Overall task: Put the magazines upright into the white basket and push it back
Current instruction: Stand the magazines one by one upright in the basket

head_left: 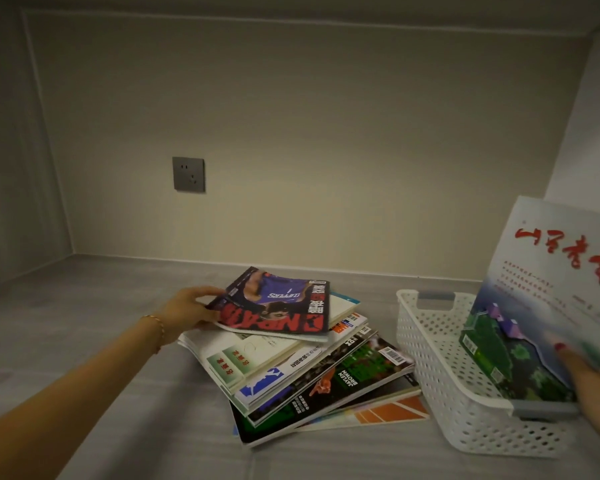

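The left hand's fingers (201,293) pinch the edge of the red-and-purple magazine (278,303), lifting it off the fanned stack of magazines (326,372) left of the white basket (430,344). The right hand (596,379) closes its fingers on a pale magazine with red script (551,278), standing upright inside the basket on the grey surface (118,306)

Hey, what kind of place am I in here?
Probably a built-in alcove or deep shelf in a home: plain beige wall with a grey wall socket, grey wood-look surface, a low ceiling close overhead.
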